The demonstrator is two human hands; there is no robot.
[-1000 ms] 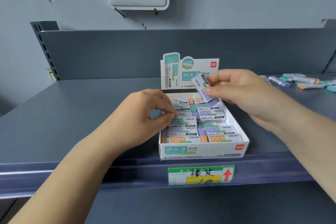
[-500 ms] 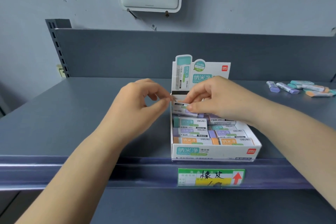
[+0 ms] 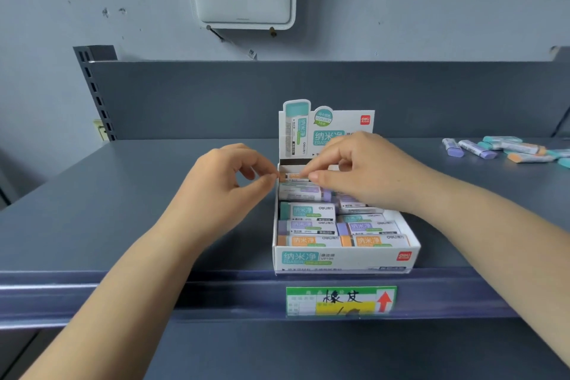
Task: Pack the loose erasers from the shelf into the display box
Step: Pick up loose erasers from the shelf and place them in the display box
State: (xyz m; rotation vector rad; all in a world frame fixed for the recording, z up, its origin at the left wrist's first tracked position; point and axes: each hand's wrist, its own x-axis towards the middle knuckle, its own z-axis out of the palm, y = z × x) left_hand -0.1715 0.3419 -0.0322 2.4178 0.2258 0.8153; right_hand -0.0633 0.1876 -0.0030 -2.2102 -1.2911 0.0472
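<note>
Grey metal shelf (image 3: 129,213) under a pale blue wall, both my hands at the back of the white cardboard display box (image 3: 342,259).

Between my two hands sits an orange-ended eraser in a white sleeve (image 3: 294,176), at the rear left of the box. My left hand (image 3: 222,191) curls at the box's left wall, thumb and forefinger tips closed against the eraser's orange end. My right hand (image 3: 367,173) reaches over the back rows, its fingers (image 3: 320,177) bent down onto the same eraser from the right; how firmly it pinches I cannot tell. Nearer me than my fingers, rows of teal, purple and orange erasers fill the box. Far to the right of my right hand, a loose pile of pastel erasers (image 3: 505,149) lies on the shelf. Below my hands, a green and yellow price label (image 3: 340,301) is clipped to the shelf edge.
</note>
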